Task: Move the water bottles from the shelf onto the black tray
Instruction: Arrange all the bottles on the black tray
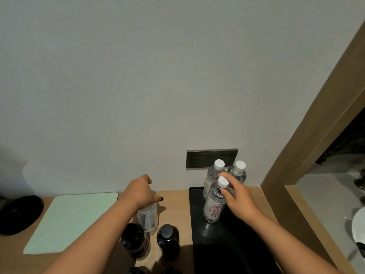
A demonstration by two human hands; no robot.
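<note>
Right grip [236,196] holds the front water bottle [214,204] upright on the black tray [199,234]; left grip [141,191] clasps a clear bottle [148,216] left of the tray.

Dim, soft picture; wide-angle bending at edges, glare on black tray [199,230].

We see the black tray's [199,244] near half bare; three water bottles [214,204] crowd its far end, and two dark bottles [167,240] stand just left on the desk [173,202].
</note>
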